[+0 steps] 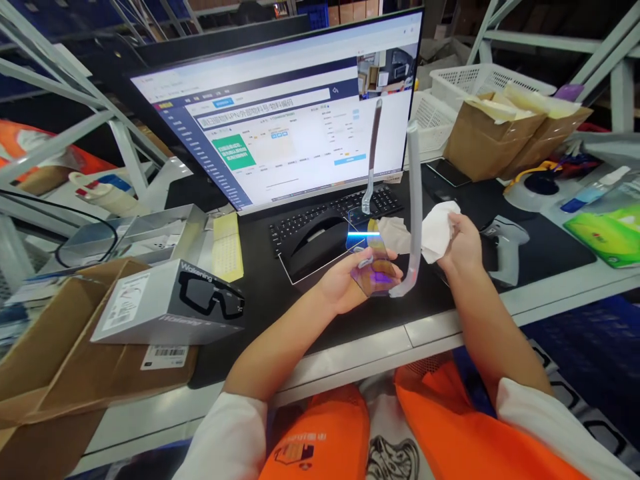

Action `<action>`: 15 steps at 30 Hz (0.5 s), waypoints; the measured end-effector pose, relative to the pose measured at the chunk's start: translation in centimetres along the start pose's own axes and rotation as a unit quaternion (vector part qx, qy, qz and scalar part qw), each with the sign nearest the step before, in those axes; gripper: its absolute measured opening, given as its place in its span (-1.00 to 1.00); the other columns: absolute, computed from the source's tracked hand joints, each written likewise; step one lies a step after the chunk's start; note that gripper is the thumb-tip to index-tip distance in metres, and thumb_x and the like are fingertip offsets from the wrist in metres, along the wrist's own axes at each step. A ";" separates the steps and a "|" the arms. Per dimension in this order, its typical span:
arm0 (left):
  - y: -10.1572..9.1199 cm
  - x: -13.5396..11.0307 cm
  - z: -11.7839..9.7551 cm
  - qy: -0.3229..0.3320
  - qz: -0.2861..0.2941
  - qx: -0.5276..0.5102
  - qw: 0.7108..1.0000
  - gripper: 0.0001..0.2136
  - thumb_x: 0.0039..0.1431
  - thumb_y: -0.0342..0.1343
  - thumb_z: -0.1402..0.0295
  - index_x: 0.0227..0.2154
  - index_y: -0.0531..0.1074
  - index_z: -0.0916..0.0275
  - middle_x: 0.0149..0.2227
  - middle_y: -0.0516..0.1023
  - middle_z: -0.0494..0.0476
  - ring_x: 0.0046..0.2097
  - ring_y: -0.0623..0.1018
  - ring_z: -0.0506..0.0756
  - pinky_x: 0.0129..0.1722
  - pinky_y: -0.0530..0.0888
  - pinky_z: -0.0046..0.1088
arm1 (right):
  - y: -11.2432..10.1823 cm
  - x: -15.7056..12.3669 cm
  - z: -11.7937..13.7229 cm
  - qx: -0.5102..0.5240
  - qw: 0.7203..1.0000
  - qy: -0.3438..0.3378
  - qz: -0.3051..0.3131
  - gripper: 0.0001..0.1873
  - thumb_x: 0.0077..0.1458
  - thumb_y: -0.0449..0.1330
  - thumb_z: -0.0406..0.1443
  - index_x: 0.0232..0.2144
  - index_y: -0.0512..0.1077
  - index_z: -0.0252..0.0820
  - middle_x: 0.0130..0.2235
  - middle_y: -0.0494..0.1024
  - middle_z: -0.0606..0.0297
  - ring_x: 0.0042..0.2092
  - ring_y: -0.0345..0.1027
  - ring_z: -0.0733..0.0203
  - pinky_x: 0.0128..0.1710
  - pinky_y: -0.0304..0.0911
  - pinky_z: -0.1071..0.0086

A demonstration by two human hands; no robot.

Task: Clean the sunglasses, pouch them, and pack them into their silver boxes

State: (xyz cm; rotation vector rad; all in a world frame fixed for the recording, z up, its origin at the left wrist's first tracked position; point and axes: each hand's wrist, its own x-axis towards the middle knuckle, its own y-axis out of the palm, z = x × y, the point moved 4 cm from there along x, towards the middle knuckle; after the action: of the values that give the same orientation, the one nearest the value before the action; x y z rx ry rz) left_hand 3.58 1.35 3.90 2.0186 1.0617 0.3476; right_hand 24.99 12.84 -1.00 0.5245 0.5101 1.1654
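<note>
My left hand (345, 283) is closed on a pair of sunglasses (376, 270) with a tinted, shiny lens. Their two temple arms, wrapped in translucent sleeves, point upward in front of the monitor. In my right hand (464, 247) is a crumpled white tissue (438, 232), pinched between the fingers. It is just right of the nearer temple arm; whether they touch I cannot tell. A black glasses case (320, 243) lies behind my left hand. On the left, a grey box (170, 303) printed with sunglasses rests on an open cardboard carton (65, 360).
Behind my hands stand a keyboard (333, 217) and a large monitor (280, 133). A barcode scanner (507, 243), a green packet (607, 233), a spray bottle (595, 190) and brown paper bags (493, 140) are at the right. A yellow pad (227, 248) lies left.
</note>
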 end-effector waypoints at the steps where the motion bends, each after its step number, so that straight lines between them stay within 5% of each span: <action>1: 0.0 0.0 -0.1 0.001 -0.011 -0.001 1.000 -0.69 0.23 0.16 0.19 -0.16 0.56 0.37 -0.30 0.66 0.26 -0.24 0.66 0.16 0.00 0.52 -0.21 | 0.0 -0.2 0.4 0.000 1.000 -0.020 0.002 -0.79 -0.04 0.29 -0.26 -0.32 0.42 -0.19 -0.37 0.53 0.40 -0.32 0.51 0.28 -0.23 0.51 0.42; 7: -0.9 -0.8 -2.5 0.069 -0.119 0.005 0.990 -0.74 0.26 0.16 0.25 -0.20 0.59 0.36 -0.31 0.67 0.23 -0.23 0.67 0.13 -0.06 0.59 -0.30 | -1.4 0.2 6.9 -0.119 0.965 -0.233 0.017 -0.75 -0.11 0.36 -0.36 -0.29 0.46 -0.18 -0.28 0.57 0.39 -0.21 0.49 0.28 -0.04 0.43 0.36; 10: -1.5 -1.3 -4.5 0.120 -0.160 0.018 0.980 -0.75 0.21 0.19 0.24 -0.22 0.60 0.33 -0.32 0.67 0.22 -0.23 0.67 0.14 -0.09 0.62 -0.29 | -2.8 4.9 13.1 -0.355 0.889 -0.290 0.004 -0.75 -0.12 0.40 -0.41 -0.30 0.51 -0.27 -0.33 0.56 0.39 -0.27 0.42 0.30 -0.06 0.37 0.36; 13: -1.8 -1.8 -5.8 0.150 -0.197 0.033 0.968 -0.75 0.16 0.22 0.22 -0.25 0.61 0.31 -0.34 0.67 0.20 -0.25 0.67 0.17 -0.13 0.65 -0.24 | -5.1 11.3 19.8 -0.535 0.791 -0.273 -0.115 -0.88 0.01 0.29 -0.44 -0.34 0.47 -0.40 -0.31 0.57 0.32 -0.31 0.33 0.40 -0.12 0.27 0.42; 15: -1.8 -2.0 -6.2 0.161 -0.211 0.043 0.963 -0.74 0.10 0.27 0.20 -0.27 0.61 0.31 -0.36 0.66 0.20 -0.26 0.67 0.19 -0.15 0.66 -0.21 | -6.4 14.6 22.7 -0.587 0.755 -0.246 -0.156 -0.89 0.08 0.24 -0.41 -0.38 0.44 -0.46 -0.32 0.56 0.28 -0.33 0.29 0.43 -0.15 0.23 0.39</action>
State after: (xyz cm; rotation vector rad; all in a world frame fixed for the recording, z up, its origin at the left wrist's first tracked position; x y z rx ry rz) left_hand -2.19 3.64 6.73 1.7825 1.6979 0.4154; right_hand 48.27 21.95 10.98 -0.3672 -0.6070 0.7635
